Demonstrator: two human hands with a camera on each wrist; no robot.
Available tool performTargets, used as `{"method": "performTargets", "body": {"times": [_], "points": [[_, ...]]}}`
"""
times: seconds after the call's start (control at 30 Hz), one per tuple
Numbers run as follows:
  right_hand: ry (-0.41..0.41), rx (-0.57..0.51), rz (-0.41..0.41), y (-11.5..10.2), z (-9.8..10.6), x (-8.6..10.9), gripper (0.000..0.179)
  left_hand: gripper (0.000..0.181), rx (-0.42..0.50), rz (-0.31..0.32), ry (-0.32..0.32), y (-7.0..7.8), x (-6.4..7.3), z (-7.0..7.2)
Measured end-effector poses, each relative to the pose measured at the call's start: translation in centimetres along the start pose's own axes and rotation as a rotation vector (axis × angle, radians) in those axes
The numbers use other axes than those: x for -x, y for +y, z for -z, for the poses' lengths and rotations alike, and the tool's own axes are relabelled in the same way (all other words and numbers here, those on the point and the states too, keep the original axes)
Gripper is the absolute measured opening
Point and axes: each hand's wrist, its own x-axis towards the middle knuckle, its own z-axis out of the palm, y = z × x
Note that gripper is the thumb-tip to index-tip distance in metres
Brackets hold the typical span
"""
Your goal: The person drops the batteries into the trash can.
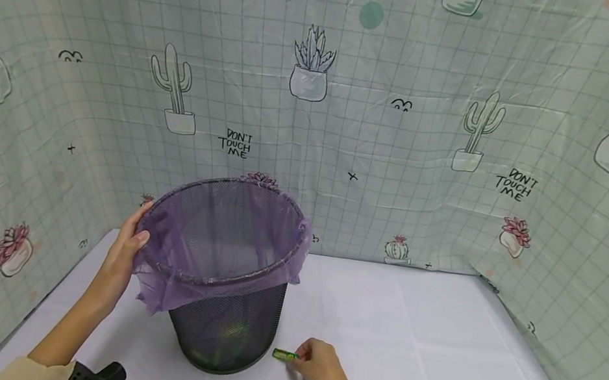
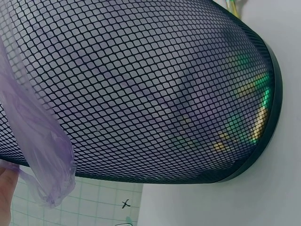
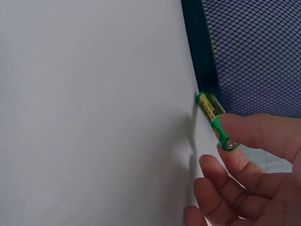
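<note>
A black mesh wastebasket (image 1: 224,329) stands on the white table, lined with a thin purple bag (image 1: 171,288) folded over its rim. My left hand (image 1: 123,255) grips the rim on the left side, thumb inside against the liner. Close to the basket's base on the right, my right hand (image 1: 321,366) pinches a small green and yellow battery (image 3: 210,107) between thumb and fingers, low over the tabletop. In the right wrist view the battery's far end overlaps the basket's bottom band. Through the mesh, green and yellow shapes (image 2: 228,136) show at the bottom, blurred.
White cloth (image 1: 432,360) covers the table. A pale gridded curtain (image 1: 382,142) printed with cacti encloses the back and both sides. A black strap-like device (image 1: 98,377) sits at the left wrist.
</note>
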Motion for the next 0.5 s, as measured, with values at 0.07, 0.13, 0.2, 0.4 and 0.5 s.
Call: {"method": "performTargets", "body": {"times": [0.07,0.13,0.2,0.4,0.5], "points": [[0.014,-0.01,0.017,-0.2,0.1,0.0,0.011,0.06,-0.003,-0.002,-0.002,0.1,-0.1,0.0],[0.034,-0.022,0.035,-0.5,0.3,0.1,0.011,0.06,-0.003,-0.002,-0.001,0.1,-0.1,0.0],[0.059,-0.027,0.062,-0.8,0.6,0.1,0.012,0.06,-0.002,-0.003,0.0,0.1,-0.1,0.0],[0.122,-0.005,0.106,-1.9,1.4,0.1,0.014,0.06,-0.003,-0.001,0.001,0.1,-0.1,0.0],[0.156,0.007,0.115,-2.8,2.0,0.2,0.015,0.061,-0.001,0.001,0.001,0.0,0.0,0.0]]}}
